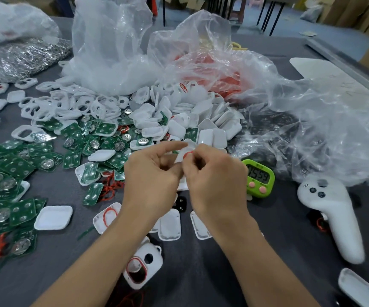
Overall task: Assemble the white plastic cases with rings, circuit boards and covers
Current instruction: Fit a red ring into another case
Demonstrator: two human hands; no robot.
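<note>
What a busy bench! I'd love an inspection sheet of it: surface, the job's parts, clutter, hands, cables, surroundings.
Surface: dark grey table, crowded.
Job's things: white case held up between both hands, red ring on it; green circuit boards heaped on the left; white covers piled behind the hands.
Clutter: clear plastic bags, green timer, white controller.
Hands: left hand grips the case; right hand pinches the ring.
Cables: nothing seen.
Surroundings: cardboard boxes, dark furniture legs beyond.

We are in a small factory workshop: our grey worktable carries heaps of white cases and green circuit boards, bulk bags of parts, with cardboard cartons standing behind.
</note>
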